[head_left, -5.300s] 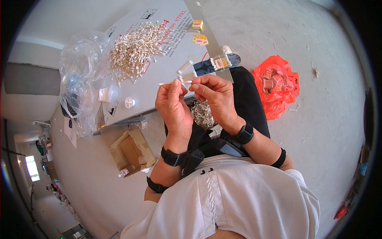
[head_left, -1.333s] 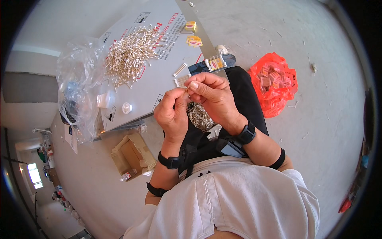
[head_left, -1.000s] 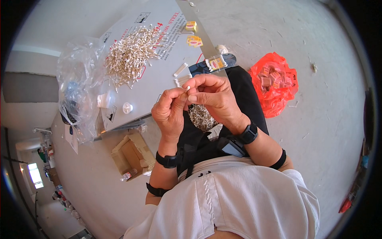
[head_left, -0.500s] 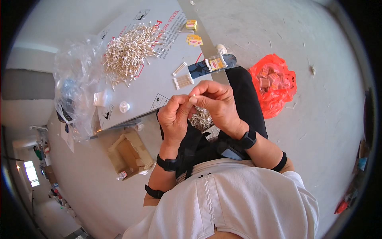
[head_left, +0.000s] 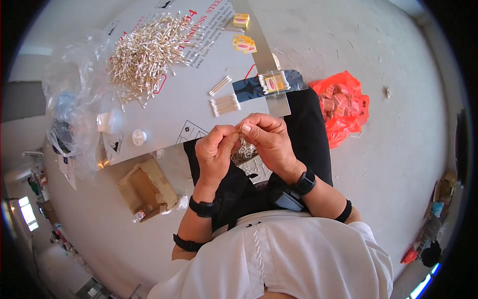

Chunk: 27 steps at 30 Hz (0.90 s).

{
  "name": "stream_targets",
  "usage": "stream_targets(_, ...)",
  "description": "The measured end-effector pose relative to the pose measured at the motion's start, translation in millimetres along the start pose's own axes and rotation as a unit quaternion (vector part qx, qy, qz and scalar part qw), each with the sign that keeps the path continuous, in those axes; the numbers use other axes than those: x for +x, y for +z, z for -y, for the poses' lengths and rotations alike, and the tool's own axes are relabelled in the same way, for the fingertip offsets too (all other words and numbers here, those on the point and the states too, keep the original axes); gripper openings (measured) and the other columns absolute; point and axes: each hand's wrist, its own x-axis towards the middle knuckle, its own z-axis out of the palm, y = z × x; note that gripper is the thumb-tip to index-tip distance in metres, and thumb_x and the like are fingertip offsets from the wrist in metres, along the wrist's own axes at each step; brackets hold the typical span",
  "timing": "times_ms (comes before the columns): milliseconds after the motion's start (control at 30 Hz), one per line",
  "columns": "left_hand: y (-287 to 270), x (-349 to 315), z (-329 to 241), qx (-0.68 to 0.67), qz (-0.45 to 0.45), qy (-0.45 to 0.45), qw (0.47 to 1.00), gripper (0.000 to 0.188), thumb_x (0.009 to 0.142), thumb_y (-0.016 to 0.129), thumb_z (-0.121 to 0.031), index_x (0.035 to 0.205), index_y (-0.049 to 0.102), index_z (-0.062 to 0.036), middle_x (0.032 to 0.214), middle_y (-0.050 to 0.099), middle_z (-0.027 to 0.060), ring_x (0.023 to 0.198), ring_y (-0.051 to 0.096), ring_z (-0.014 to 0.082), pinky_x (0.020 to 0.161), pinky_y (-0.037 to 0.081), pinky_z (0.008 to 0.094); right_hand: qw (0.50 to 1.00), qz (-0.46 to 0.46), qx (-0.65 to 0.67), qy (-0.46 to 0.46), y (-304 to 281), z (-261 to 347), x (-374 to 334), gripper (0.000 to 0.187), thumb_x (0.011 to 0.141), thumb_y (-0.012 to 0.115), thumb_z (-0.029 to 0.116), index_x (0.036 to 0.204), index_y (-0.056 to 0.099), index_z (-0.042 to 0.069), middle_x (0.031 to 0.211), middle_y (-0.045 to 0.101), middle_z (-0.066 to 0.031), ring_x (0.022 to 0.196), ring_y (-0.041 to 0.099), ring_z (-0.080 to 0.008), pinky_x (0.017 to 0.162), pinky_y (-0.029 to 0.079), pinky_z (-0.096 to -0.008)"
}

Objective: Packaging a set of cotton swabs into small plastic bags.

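Observation:
My left hand (head_left: 215, 149) and my right hand (head_left: 270, 142) meet in front of the table's near edge, their thumbs and forefingers pinched tip to tip. Whatever they pinch is too small and covered to make out. Just beyond lies a neat row of cotton swabs (head_left: 225, 105) on the table, with a smaller bunch of swabs (head_left: 219, 85) behind it. On a dark patterned strip (head_left: 245, 89) rests a flat pack of swabs with a yellow card (head_left: 274, 82). Below my fingers, partly hidden, a heap of swabs (head_left: 244, 151) sits by my lap.
A big loose swab pile (head_left: 149, 56) covers the table's (head_left: 172, 107) left part, beside a clear plastic bag (head_left: 74, 109). Yellow cards (head_left: 244, 44) and a small yellow box (head_left: 241, 20) lie at the far edge. A red bag (head_left: 343, 107) and a cardboard box (head_left: 147, 187) stand on the floor.
The view has shifted, so the table sits slightly further left. My fingertips stay pinched together; the small white tip seen between them earlier no longer shows clearly.

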Motion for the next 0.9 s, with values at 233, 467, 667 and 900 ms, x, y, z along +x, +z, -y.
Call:
stream_targets(233,1,1,18,-0.092,-0.02,-0.087,0.992,0.008,0.093,0.064,-0.008,0.089,0.064,-0.0013,0.065,0.062,0.0,0.057,0.056,0.0052,0.053,0.044,0.0196,0.999,0.005,-0.035,0.005,2,-8,11,0.004,0.092,0.064,0.003,0.092,0.065,0.0,0.081,0.065,-0.0038,0.067,0.059,-0.0099,0.063,0.053,-0.0265)
stream_targets(467,-16,6,47,-0.02,-0.023,-0.083,0.996,0.008,0.086,0.067,-0.002,0.094,0.066,-0.0003,0.086,0.068,0.0007,0.077,0.06,0.0065,0.071,0.048,0.0218,0.965,-0.019,-0.257,-0.04,-16,-5,46,0.005,0.087,0.066,-0.002,0.092,0.066,0.0,0.085,0.06,-0.0002,0.076,0.056,-0.0063,0.07,0.047,-0.0217)
stream_targets(667,-44,11,80,0.008,-0.052,-0.151,0.987,0.009,0.094,0.06,-0.005,0.094,0.064,0.0026,0.084,0.067,0.0051,0.078,0.063,0.0112,0.075,0.051,0.0246,0.648,0.13,-0.69,-0.296,-32,-4,119,0.007,0.072,0.066,0.007,0.073,0.06,0.005,0.076,0.059,-0.0088,0.077,0.061,-0.0295,0.066,0.05,-0.0411)
stream_targets(900,-54,13,88,-0.004,-0.092,-0.166,0.982,0.008,0.094,0.059,-0.004,0.093,0.063,0.0031,0.083,0.065,0.0048,0.078,0.063,0.0117,0.075,0.052,0.0255,0.576,0.194,-0.751,-0.257,-36,-40,149,0.005,0.075,0.065,0.006,0.077,0.061,0.005,0.079,0.057,-0.0086,0.081,0.06,-0.0281,0.069,0.051,-0.0394)
